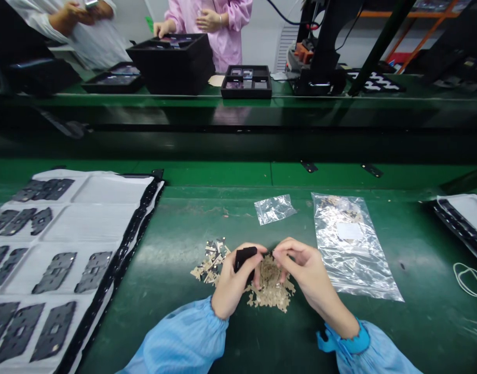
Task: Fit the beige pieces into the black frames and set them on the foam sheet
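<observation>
Over the green bench, my left hand (232,285) is closed around a black plastic part (245,256), much of it hidden by the fingers. Its fingertips point toward my right hand (306,267), whose thumb and index finger pinch together close by. Whatever those fingertips hold is too small to make out. Beneath both hands lies a pile of small tan cut pieces (271,296). A second heap of tan, black and white pieces (210,259) sits to the left of my left hand.
At left, a white-lined tray (109,223) carries several black plastic parts (55,272). A small clear bag (275,209) and a larger zip bag (355,249) with tan pieces lie beyond my hands. Rubber bands (469,279) rest at right. Two people stand across the raised shelf (246,111).
</observation>
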`<state>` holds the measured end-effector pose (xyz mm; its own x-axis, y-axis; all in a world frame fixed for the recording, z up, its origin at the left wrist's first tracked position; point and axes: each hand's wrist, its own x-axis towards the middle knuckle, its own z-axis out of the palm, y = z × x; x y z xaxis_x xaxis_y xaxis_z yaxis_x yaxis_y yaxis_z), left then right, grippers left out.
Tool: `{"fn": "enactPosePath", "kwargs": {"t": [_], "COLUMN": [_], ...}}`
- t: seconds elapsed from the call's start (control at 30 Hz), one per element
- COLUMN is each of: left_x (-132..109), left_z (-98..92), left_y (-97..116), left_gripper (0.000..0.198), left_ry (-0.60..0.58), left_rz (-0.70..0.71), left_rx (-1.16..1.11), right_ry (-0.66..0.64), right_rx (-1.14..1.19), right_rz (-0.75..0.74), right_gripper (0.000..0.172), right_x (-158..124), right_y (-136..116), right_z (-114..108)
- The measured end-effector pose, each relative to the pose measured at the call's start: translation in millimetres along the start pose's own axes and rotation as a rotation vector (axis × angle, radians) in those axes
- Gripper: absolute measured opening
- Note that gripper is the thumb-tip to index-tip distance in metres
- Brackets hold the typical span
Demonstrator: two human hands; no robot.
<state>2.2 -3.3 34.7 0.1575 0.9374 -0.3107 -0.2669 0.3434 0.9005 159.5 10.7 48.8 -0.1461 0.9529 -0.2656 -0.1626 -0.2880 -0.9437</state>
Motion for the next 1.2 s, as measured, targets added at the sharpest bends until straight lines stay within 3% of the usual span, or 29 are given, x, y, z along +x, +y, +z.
{"fn": "enactPosePath", "kwargs": {"t": [0.13,0.27,0.53,0.77,1.2], "left_x": [5,14,12,8,7], "left_z": [-5.5,-14.0,-14.4,-11.2,-10.2], "left_y": [-1,2,-1,-3,-1], "left_gripper": [0.010,0.017,0.036,0.034,0.033], "left_ry": [0.188,0.295,0.350,0.333,0.322], "left_rz": [0.027,0.089,0.243,0.300,0.308], "left_rx": [-0.125,0.112,0.339,0.462,0.500], "right_ry": [-0.001,-0.101,-0.124,-0.128,-0.125], "right_rx": [0.072,0.144,0.107,-0.014,-0.048], "right_rz": [0.052,0.167,0.204,0.160,0.164], "right_gripper": [0.017,0.016,0.023,0.033,0.032], "right_x": [-3,-7,-9,-7,-5], "right_y": [-1,-3,-13,-9,-2], "right_z": [2,5,4,1,1]}}
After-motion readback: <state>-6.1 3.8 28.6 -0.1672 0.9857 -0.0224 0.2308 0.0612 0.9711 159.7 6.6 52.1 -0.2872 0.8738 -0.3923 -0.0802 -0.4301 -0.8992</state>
